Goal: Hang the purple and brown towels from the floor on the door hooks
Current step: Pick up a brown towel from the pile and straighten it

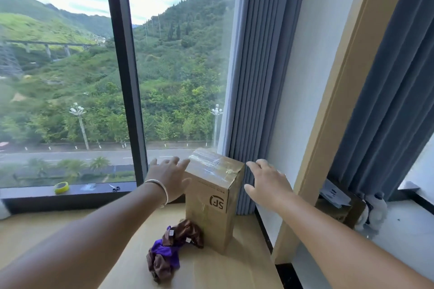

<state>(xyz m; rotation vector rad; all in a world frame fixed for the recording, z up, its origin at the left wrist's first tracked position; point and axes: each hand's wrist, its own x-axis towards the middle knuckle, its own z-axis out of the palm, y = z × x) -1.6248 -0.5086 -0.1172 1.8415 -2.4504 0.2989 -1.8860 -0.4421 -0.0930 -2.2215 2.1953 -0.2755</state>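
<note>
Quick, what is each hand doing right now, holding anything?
Left hand: open, fingers spread beside the tall taped brown cardboard box, holding nothing.
Right hand: open, fingers spread on the box's other side, holding nothing.

Both arms stretch forward, bare to the wrists. The left hand [168, 178] is spread flat, fingers straight. The right hand [267, 183] is likewise spread, palm down, holding nothing.
</note>
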